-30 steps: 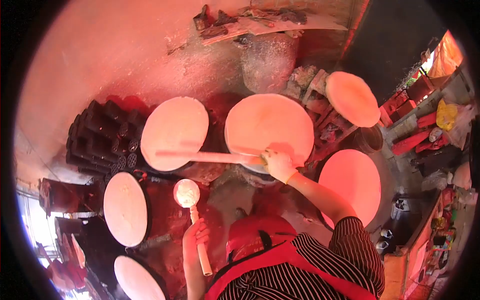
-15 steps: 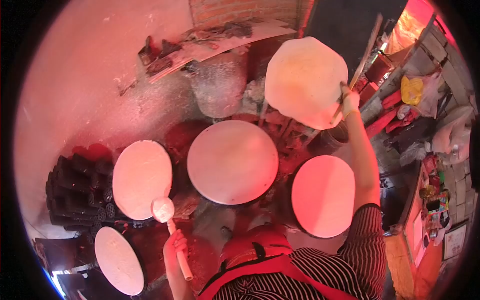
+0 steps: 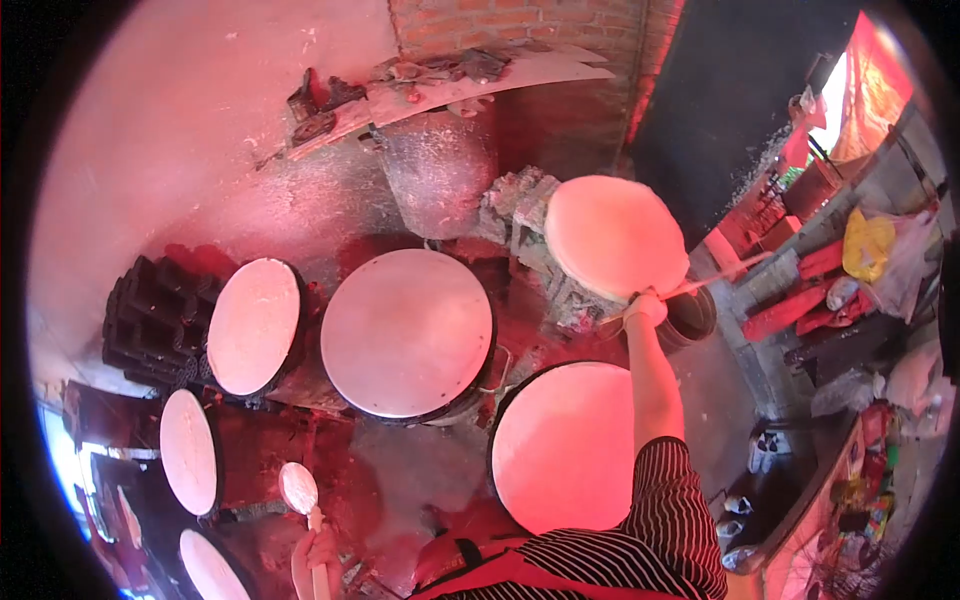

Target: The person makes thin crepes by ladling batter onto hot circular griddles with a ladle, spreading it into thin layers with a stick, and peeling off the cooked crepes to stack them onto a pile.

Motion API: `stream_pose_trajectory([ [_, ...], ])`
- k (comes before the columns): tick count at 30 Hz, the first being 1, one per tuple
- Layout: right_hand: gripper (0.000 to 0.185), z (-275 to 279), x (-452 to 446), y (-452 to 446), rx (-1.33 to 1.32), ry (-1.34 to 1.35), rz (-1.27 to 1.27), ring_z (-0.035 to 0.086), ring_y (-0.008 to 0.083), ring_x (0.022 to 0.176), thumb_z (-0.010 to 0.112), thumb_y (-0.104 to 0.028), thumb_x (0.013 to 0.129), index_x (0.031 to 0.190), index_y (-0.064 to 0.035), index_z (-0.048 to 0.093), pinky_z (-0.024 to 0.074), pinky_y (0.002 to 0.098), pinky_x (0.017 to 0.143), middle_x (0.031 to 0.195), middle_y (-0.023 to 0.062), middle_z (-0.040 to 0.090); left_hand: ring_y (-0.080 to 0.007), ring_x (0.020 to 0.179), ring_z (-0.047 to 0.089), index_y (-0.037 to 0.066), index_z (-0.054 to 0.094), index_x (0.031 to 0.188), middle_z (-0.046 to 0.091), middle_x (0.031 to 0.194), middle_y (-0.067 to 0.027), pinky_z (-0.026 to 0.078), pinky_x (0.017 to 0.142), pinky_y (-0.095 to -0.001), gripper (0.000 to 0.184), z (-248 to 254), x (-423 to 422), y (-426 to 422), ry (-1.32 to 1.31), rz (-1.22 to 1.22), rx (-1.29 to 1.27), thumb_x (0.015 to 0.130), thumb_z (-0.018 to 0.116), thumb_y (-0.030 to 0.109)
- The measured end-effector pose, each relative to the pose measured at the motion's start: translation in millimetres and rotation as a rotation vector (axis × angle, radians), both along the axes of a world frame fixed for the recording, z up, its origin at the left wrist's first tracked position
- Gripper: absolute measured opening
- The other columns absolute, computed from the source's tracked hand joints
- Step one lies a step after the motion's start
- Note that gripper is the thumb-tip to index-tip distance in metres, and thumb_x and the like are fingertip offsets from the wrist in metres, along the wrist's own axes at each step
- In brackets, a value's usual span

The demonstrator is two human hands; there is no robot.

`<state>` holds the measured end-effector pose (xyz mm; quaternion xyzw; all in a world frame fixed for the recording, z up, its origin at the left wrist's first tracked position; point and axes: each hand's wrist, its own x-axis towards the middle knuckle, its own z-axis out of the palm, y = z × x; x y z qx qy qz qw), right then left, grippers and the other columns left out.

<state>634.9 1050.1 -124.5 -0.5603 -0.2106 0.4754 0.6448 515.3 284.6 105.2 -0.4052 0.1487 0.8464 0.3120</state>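
Note:
My left hand (image 3: 318, 555), low in the view, is closed around the handle of a ladle (image 3: 299, 488) whose round bowl looks coated with pale batter. My right hand (image 3: 645, 308) reaches forward, wrapped round a long thin wooden stick (image 3: 720, 277). Its knuckles are at the near edge of a large round pale flatbread (image 3: 615, 237), which lies nearly flat; what supports it is mostly hidden. Closest to my body on the right, a round griddle (image 3: 565, 445) is covered with a pale layer. In the middle, another griddle (image 3: 408, 332) shows a bare greyish surface.
More pale-topped griddles stand left: one upper (image 3: 255, 327), one lower (image 3: 189, 452), one at the bottom (image 3: 212, 568). Black honeycomb briquettes (image 3: 158, 320) are stacked by the wall. A bucket (image 3: 692, 315) stands beside my right wrist. A large drum (image 3: 440, 175) stands at the back.
The flatbread, earlier raised upright by my right hand and stick, is now lower and flatter. The stick has swung toward horizontal. The ladle sits lower and further left in view, which has shifted.

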Motion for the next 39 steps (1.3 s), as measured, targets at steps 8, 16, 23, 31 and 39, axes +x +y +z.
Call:
stream_pose_trajectory([
  [8, 0.026, 117.2, -8.6, -204.4, -0.088, 0.309, 0.505, 0.059, 0.0244, 0.059, 0.061, -0.028, 0.095, 0.109, -0.0071, 0.065, 0.0477, 0.0413, 0.052, 0.081, 0.0080, 0.065, -0.0079, 0.058, 0.045, -0.006, 0.049, 0.116, 0.049, 0.076, -0.0011, 0.040, 0.046, -0.0218, 0.018, 19.0, 141.7, -60.2, 0.177, 0.111, -0.749, 0.101, 0.047, 0.004],
  [16, 0.015, 41.2, -42.7, -690.2, -0.131, -0.180, 2.552, 0.046, 0.0110, 0.046, 0.067, -0.005, 0.082, 0.085, -0.0103, 0.054, 0.0403, 0.0345, 0.042, 0.063, -0.0019, 0.047, -0.0102, 0.053, 0.042, -0.004, 0.044, 0.110, 0.045, 0.074, -0.0036, 0.041, 0.045, -0.0228, 0.018, -27.0, 355.8, -202.7, 0.110, 0.920, 0.660, 0.104, 0.041, 0.013],
  [23, 0.030, 61.9, 129.7, -1030.1, 1.412, 0.114, 3.003, 0.063, 0.0306, 0.085, 0.061, 0.001, 0.085, 0.111, -0.0129, 0.068, 0.0510, 0.0393, 0.075, 0.096, 0.0136, 0.060, -0.0096, 0.058, 0.052, 0.003, 0.054, 0.110, 0.053, 0.079, -0.0055, 0.040, 0.043, -0.0228, 0.022, -123.9, 622.9, -335.2, -0.190, 1.232, -0.963, 0.106, 0.045, 0.023],
  [31, 0.049, -30.0, 287.3, -1234.0, 2.032, -0.034, 3.443, 0.071, 0.0345, 0.091, 0.055, -0.020, 0.101, 0.149, -0.0135, 0.046, 0.0559, 0.0408, 0.076, 0.118, 0.0191, 0.068, -0.0314, 0.083, 0.064, 0.012, 0.060, 0.131, 0.062, 0.088, -0.0130, 0.053, 0.065, -0.0438, 0.040, -303.4, 882.2, -560.2, -0.497, -0.722, -2.228, 0.090, 0.059, 0.011],
  [39, 0.066, -55.7, 482.0, -1402.9, 3.086, -0.296, 2.949, 0.068, 0.0426, 0.084, 0.044, -0.022, 0.103, 0.161, -0.0248, 0.013, 0.0535, 0.0531, 0.073, 0.097, 0.0270, 0.068, -0.0202, 0.054, 0.056, 0.006, 0.062, 0.102, 0.051, 0.062, -0.0035, 0.050, 0.051, -0.0321, 0.023, -477.1, 855.2, -613.3, -0.652, 1.020, -0.864, 0.102, 0.045, 0.022],
])
